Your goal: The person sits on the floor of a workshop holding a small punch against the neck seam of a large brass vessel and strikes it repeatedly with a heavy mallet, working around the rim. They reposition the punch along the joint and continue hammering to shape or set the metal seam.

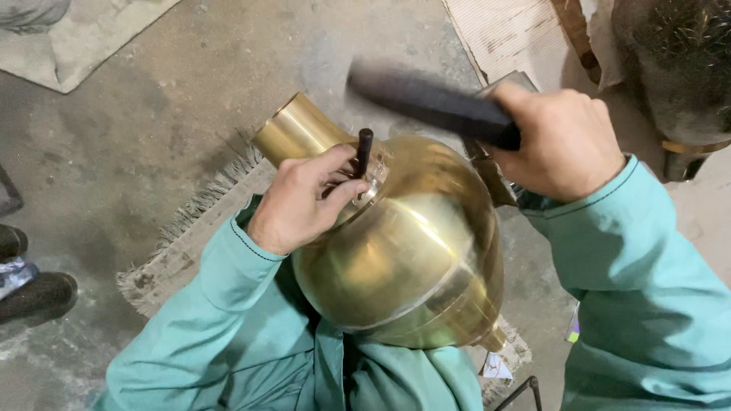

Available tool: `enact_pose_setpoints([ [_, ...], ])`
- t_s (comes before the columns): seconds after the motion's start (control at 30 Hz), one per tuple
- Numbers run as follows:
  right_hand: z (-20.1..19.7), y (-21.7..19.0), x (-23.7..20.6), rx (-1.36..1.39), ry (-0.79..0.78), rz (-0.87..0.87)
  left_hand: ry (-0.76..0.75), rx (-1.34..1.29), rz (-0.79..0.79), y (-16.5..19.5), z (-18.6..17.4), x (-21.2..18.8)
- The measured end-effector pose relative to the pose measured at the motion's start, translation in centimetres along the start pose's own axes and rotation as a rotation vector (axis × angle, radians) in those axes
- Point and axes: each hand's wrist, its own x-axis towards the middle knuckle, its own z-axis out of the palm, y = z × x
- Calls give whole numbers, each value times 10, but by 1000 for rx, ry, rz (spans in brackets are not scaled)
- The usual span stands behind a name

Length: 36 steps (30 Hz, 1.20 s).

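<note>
In the head view, the left hand [304, 199] pinches a short dark punch [364, 151] between thumb and fingertips, holding it upright. The punch tip meets the shoulder of a brass vessel [415, 251] just below those fingers, where the round body narrows to the neck. The neck [298, 129] sticks out past the knuckles, up and to the left, ending in an open mouth. The vessel lies tilted in the person's lap, its round belly under the left palm, its small foot toward the lower right.

The right hand [560, 141] is closed in a full fist round a dark tool [430, 100], blurred, so its kind cannot be told. The tool reaches left from the fist and hangs above the punch top, apart from it.

Green sleeves [244, 304] cover both arms. A fringed mat [179, 251] lies on the grey floor [152, 114] below the left wrist. Dark shoes [34, 293] sit well left of the hands. Cardboard [502, 34] lies beyond the right fist.
</note>
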Motion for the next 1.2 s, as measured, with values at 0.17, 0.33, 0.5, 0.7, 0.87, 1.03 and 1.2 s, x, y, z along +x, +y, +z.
enact_pose_setpoints([
  [0.17, 24, 20, -23, 397, 29, 60, -155, 36, 162, 0, -8, 13],
  [0.33, 52, 28, -41, 436, 115, 90, -339, 81, 175, -4, -16, 29],
  [0.5, 83, 35, -51, 341, 172, 76, -476, 189, 213, -6, -20, 42],
  [0.7, 114, 40, -55, 469, 338, 9, -625, 278, 348, -6, -17, 58],
  [0.87, 129, 42, -58, 495, 443, -71, -773, 312, 342, -11, -11, 66],
  [1.03, 135, 38, -60, 604, 474, 110, -794, 307, 442, -18, -8, 71],
  [1.2, 134, 28, -54, 707, 590, 101, -895, 267, 479, -22, -10, 77],
])
